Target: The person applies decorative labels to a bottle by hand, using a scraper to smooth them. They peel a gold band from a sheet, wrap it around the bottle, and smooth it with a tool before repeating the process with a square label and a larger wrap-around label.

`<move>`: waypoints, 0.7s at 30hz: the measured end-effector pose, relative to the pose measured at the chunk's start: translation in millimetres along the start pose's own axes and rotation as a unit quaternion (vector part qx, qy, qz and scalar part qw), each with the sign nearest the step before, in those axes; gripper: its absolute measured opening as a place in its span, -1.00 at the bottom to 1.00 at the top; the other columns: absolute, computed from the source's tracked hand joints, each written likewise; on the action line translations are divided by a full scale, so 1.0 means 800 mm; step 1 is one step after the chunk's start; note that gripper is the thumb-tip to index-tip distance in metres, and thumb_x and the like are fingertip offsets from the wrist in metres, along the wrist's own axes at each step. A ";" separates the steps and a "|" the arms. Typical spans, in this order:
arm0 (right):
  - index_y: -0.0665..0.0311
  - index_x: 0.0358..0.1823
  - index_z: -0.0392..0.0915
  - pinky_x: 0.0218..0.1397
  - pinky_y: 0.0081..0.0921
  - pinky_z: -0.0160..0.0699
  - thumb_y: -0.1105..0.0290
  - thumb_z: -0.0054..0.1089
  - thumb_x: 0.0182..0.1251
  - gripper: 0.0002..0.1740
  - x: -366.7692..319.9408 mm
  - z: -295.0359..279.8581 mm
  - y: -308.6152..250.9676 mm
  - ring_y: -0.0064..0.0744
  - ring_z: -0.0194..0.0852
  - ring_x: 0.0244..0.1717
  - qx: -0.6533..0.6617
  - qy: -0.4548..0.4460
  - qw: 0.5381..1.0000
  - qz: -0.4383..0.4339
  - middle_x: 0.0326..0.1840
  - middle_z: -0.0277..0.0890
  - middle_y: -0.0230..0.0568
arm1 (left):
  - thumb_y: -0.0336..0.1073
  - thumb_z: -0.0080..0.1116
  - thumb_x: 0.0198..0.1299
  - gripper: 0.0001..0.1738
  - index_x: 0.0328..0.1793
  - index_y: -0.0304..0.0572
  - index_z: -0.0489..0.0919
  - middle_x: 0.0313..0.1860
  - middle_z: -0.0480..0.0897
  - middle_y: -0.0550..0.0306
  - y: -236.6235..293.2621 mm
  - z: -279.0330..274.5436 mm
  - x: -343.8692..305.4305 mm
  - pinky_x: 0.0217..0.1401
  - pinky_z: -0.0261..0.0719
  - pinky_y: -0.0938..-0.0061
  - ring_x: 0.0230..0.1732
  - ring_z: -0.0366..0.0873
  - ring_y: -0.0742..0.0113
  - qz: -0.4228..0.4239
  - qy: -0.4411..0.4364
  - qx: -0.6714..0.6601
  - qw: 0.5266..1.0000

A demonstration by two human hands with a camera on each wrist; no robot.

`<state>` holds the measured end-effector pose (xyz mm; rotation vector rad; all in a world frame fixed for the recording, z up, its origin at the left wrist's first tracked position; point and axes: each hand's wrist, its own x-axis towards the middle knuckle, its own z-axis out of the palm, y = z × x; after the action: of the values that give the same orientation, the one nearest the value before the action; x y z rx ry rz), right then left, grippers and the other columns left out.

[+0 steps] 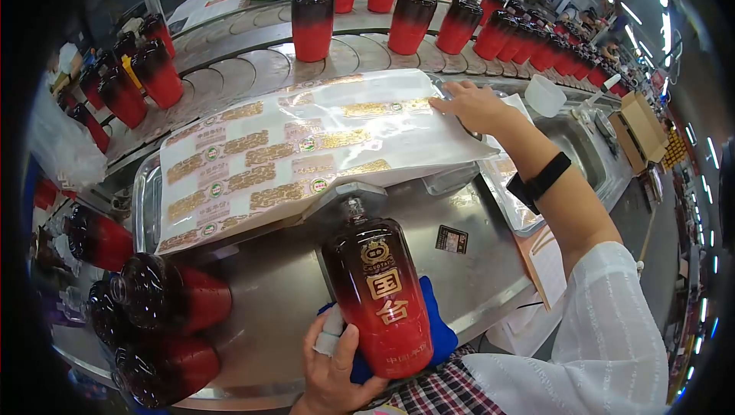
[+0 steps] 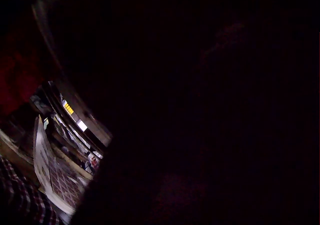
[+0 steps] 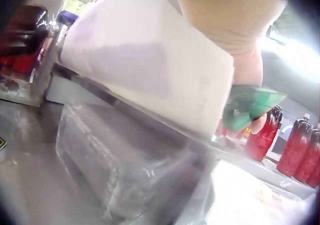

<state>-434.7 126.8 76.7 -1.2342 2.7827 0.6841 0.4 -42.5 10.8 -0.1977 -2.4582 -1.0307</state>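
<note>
A red-and-black glass bottle with gold lettering leans against a small metal support, its neck pointing away from me. My left hand grips the bottle's lower left side, a grey covering on one finger. Beneath the bottle's lower end lies a blue cloth. My right hand reaches to the far right corner of a white sheet of gold labels, fingers extended onto it. By those fingertips, the right wrist view shows a translucent green edge. The left wrist view is mostly dark.
Several more bottles lie at the left of the metal table. A curved conveyor carries upright bottles behind the sheet. A small dark card lies on the table. At right are a white cup, a sink and a cardboard box.
</note>
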 end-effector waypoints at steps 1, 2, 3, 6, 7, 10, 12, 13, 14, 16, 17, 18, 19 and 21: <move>-0.25 0.37 0.46 0.23 0.07 0.45 0.25 -0.06 0.50 -0.55 0.000 -0.001 0.000 -0.02 0.28 0.38 0.002 -0.002 1.000 0.004 0.36 0.32 -0.14 | -0.07 0.49 -0.07 0.06 0.53 -0.31 0.20 0.22 0.57 -0.28 0.000 0.000 0.000 0.42 0.22 -0.21 0.21 0.55 -0.25 0.000 -0.001 -0.002 1.000; -0.24 0.36 0.47 0.23 0.07 0.46 0.26 -0.04 0.49 -0.55 0.000 0.002 0.002 -0.03 0.28 0.38 -0.005 0.009 1.000 0.007 0.34 0.33 -0.15 | -0.07 0.49 -0.07 0.06 0.53 -0.31 0.20 0.22 0.57 -0.28 0.000 -0.001 0.001 0.42 0.22 -0.21 0.22 0.55 -0.25 0.001 -0.001 -0.002 1.000; -0.23 0.36 0.48 0.22 0.07 0.46 0.27 -0.02 0.47 -0.55 0.001 0.007 0.005 -0.04 0.29 0.37 -0.012 0.020 1.000 0.010 0.32 0.34 -0.16 | -0.08 0.49 -0.07 0.06 0.53 -0.31 0.20 0.22 0.57 -0.28 0.000 -0.001 0.001 0.42 0.22 -0.21 0.22 0.54 -0.25 0.001 -0.002 -0.003 1.000; -0.21 0.29 0.54 0.21 0.06 0.47 0.29 0.03 0.44 -0.58 0.007 0.020 0.014 -0.05 0.29 0.36 -0.017 0.041 0.999 0.017 0.28 0.37 -0.19 | -0.08 0.50 -0.08 0.07 0.53 -0.31 0.19 0.21 0.58 -0.28 0.000 0.001 0.002 0.42 0.22 -0.22 0.22 0.55 -0.24 0.000 0.001 -0.003 1.000; -0.21 0.26 0.56 0.21 0.06 0.47 0.30 0.05 0.43 -0.59 0.009 0.024 0.018 -0.05 0.29 0.36 -0.015 0.045 0.999 0.021 0.27 0.37 -0.20 | -0.08 0.50 -0.08 0.08 0.54 -0.30 0.18 0.21 0.58 -0.27 0.000 0.001 0.003 0.42 0.21 -0.22 0.22 0.55 -0.24 0.000 0.001 -0.004 1.000; -0.22 0.17 0.64 0.22 0.07 0.47 0.36 0.07 0.40 -0.61 0.014 0.025 0.027 -0.06 0.31 0.34 -0.013 0.069 0.997 0.009 0.25 0.39 -0.21 | -0.07 0.52 -0.09 0.11 0.54 -0.29 0.16 0.20 0.59 -0.27 -0.001 0.001 0.001 0.43 0.20 -0.23 0.21 0.56 -0.23 0.000 -0.007 -0.006 1.000; -0.16 0.16 0.66 0.22 -0.03 0.51 0.46 0.05 0.34 -0.56 0.013 0.011 0.021 -0.02 0.29 0.37 -0.001 0.031 0.999 0.031 0.36 0.33 -0.13 | -0.07 0.53 -0.10 0.12 0.54 -0.29 0.15 0.20 0.59 -0.26 -0.001 0.001 0.000 0.44 0.18 -0.23 0.20 0.57 -0.22 -0.006 -0.015 -0.003 1.000; -0.14 0.16 0.67 0.21 -0.07 0.52 0.52 0.05 0.31 -0.53 0.012 0.003 0.019 0.00 0.28 0.39 0.005 0.013 0.999 0.042 0.41 0.30 -0.09 | -0.07 0.53 -0.10 0.12 0.54 -0.28 0.15 0.19 0.59 -0.26 0.000 0.000 0.000 0.44 0.18 -0.23 0.20 0.58 -0.22 -0.009 -0.017 -0.002 1.000; -0.17 0.16 0.66 0.24 -0.02 0.50 0.52 0.06 0.30 -0.52 0.020 0.017 0.025 0.00 0.26 0.40 0.057 0.041 0.997 0.029 0.43 0.29 -0.12 | -0.07 0.54 -0.10 0.12 0.54 -0.28 0.14 0.19 0.59 -0.25 0.000 0.000 0.001 0.44 0.17 -0.24 0.20 0.58 -0.21 -0.010 -0.019 -0.002 1.000; -0.23 0.17 0.65 0.29 0.09 0.44 0.53 0.08 0.29 -0.49 0.037 0.046 0.037 -0.01 0.24 0.43 0.160 0.098 0.982 0.003 0.46 0.28 -0.17 | -0.08 0.54 -0.09 0.12 0.54 -0.28 0.14 0.19 0.60 -0.25 0.000 0.001 0.001 0.44 0.17 -0.25 0.20 0.58 -0.20 -0.010 -0.020 -0.002 1.000; -0.22 0.18 0.65 0.30 0.06 0.44 0.54 0.08 0.27 -0.48 0.035 0.055 0.037 0.00 0.22 0.45 0.153 0.098 0.983 0.009 0.48 0.26 -0.17 | -0.08 0.55 -0.09 0.13 0.54 -0.28 0.13 0.19 0.60 -0.24 0.001 0.001 0.001 0.44 0.17 -0.25 0.20 0.58 -0.20 -0.011 -0.020 0.000 1.000; -0.22 0.19 0.64 0.31 0.04 0.44 0.55 0.08 0.26 -0.46 0.029 0.057 0.030 0.01 0.21 0.46 0.146 0.097 0.984 0.015 0.50 0.23 -0.17 | -0.08 0.55 -0.10 0.13 0.55 -0.28 0.13 0.19 0.60 -0.23 0.002 0.000 0.001 0.43 0.17 -0.25 0.20 0.58 -0.20 -0.011 -0.020 0.002 1.000; -0.22 0.21 0.63 0.33 0.01 0.44 0.55 0.08 0.25 -0.44 0.025 0.057 0.026 0.02 0.19 0.47 0.139 0.097 0.985 0.020 0.52 0.21 -0.16 | -0.08 0.56 -0.10 0.14 0.55 -0.28 0.13 0.18 0.60 -0.22 0.002 0.001 0.002 0.43 0.17 -0.25 0.20 0.58 -0.20 -0.012 -0.020 0.004 1.000; -0.23 0.19 0.65 0.33 -0.01 0.44 0.54 0.09 0.25 -0.46 0.024 0.053 0.027 0.01 0.17 0.48 0.112 0.089 0.989 0.018 0.53 0.19 -0.18 | -0.08 0.55 -0.09 0.13 0.55 -0.28 0.13 0.18 0.60 -0.21 0.003 -0.001 0.002 0.43 0.18 -0.26 0.19 0.58 -0.19 -0.015 -0.022 0.007 1.000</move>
<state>-469.9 143.5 43.1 -1.2595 2.9284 0.2615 -0.4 -41.5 13.5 -0.1807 -2.5138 -1.0326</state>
